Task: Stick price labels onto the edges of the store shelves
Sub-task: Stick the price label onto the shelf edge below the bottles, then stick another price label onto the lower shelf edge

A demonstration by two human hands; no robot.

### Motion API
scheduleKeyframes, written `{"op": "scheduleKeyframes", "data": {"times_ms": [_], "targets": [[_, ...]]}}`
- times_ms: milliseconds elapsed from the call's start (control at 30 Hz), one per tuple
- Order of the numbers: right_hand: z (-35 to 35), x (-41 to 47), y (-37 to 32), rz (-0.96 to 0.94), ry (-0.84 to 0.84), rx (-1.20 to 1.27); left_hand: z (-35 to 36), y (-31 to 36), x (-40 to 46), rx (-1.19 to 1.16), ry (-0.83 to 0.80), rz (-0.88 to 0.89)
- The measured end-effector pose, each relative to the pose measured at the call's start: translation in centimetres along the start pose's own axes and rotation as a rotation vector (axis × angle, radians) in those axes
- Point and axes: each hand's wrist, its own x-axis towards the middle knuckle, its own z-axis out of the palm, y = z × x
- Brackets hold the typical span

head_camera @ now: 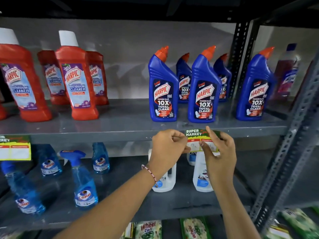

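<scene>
A green, red and yellow price label (196, 135) reading "SUPER MARKET" lies against the front edge of the grey upper shelf (103, 138), below the blue Harpic bottles (163, 90). My left hand (168, 149) pinches the label's left side. My right hand (219, 152) holds its right side, thumb over the lower boxes and forefinger on the top edge. Part of the label is hidden by my fingers. A second price label (14, 147) hangs on the same shelf edge at the far left.
Red Harpic bathroom cleaner bottles (76, 80) stand upper left. Blue Colin spray bottles (82, 180) and white jugs (201, 176) sit on the lower shelf. Green Wheel packets (148, 229) lie below. A perforated metal upright (284, 152) frames the right side.
</scene>
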Motion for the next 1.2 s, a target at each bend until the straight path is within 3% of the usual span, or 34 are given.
{"op": "scheduleKeyframes", "data": {"times_ms": [300,533,700,767,867,1100,1200], "targets": [[1.2,0.9,1.5,-0.077,0.152,-0.035,0.3,0.0,0.6,0.089,0.039,0.010],[0.5,2.2,1.4,0.111,0.311,0.147,-0.9,-0.1,0.8,0.299,0.013,0.060],[0.9,0.5,2.4,0.295,0.512,0.226,-3.0,-3.8,0.1,0.294,0.013,0.081],[2.1,-1.4,3.3,0.400,0.519,0.294,-4.2,-6.6,-0.2,0.265,0.006,0.012],[5.0,-5.4,4.8,0.550,0.344,0.317,-6.6,-12.3,-0.1,0.326,-0.005,-0.119],[14.3,-15.7,7.8,0.762,-0.564,0.078,-11.8,-24.0,-1.1,0.650,-0.109,-0.434],[17.7,-18.2,8.0,0.771,-0.790,-0.020,-12.7,-26.8,-0.4,0.711,-0.212,-0.501]]}}
